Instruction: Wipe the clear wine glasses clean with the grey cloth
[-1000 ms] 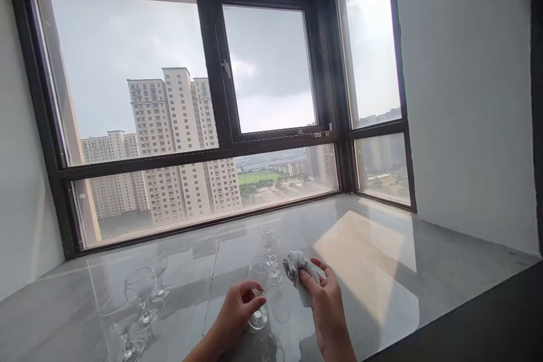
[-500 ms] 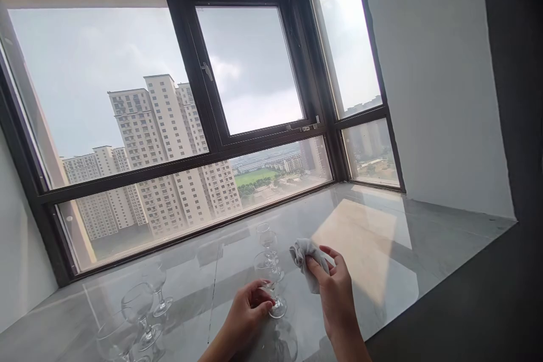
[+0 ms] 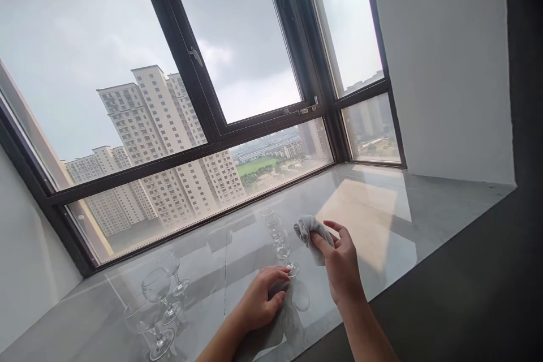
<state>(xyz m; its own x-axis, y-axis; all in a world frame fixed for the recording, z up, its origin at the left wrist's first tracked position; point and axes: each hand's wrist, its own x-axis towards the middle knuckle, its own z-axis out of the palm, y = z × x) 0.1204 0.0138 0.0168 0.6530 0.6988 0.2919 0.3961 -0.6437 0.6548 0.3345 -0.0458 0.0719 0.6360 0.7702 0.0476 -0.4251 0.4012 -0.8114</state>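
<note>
My right hand (image 3: 341, 260) pinches a crumpled light-grey cloth (image 3: 313, 232) between thumb and fingers, held above the shiny sill. Lower and to the left, my left hand (image 3: 265, 297) has its fingers curved and its thumb apart, with nothing between them. Its fingertips are right by the foot of the nearest stemmed glass (image 3: 292, 269); whether they touch it I cannot tell. That clear glass stands at the front of a line of similar glasses running towards the window, which overlap one another.
Another row of clear stemmed glasses (image 3: 156, 285) stands on the left of the tiled sill (image 3: 237, 266). A dark-framed window (image 3: 199, 150) runs along the back, with tall buildings outside. White walls close both ends. The sill's front edge (image 3: 418, 263) slants across the right.
My left hand has loosened from the front glass, its thumb moving away from the foot. The right hand still holds the cloth. The camera view has shifted and tilted slightly.
</note>
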